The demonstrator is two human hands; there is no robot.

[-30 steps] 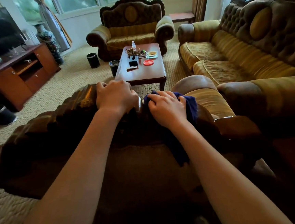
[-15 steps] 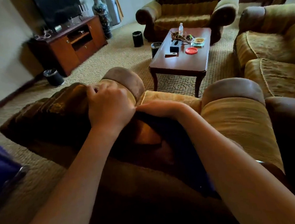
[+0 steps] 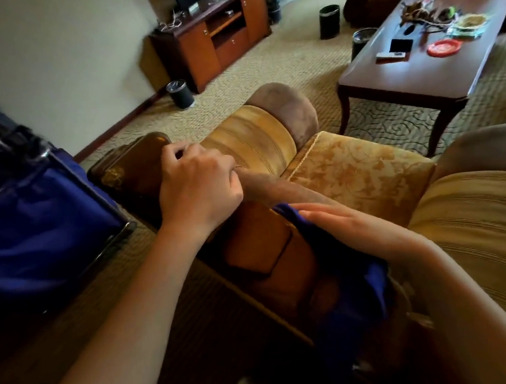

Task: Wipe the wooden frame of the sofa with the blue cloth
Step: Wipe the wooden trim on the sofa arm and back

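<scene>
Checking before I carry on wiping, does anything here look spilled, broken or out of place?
Nothing stands out. The blue cloth lies under the right hand on the sofa's wooden frame; the left hand grips the frame's top.

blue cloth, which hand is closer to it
Right. The right hand lies flat on the blue cloth, pressing it against the sofa's wooden frame. The left hand is apart from it, curled over the frame's top edge by the armrest.

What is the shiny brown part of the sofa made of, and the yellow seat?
The wooden frame looks like dark varnished wood: hard, carved, glossy with highlights. The seat cushion looks like woven golden fabric with a leafy pattern and corded edge.
</scene>
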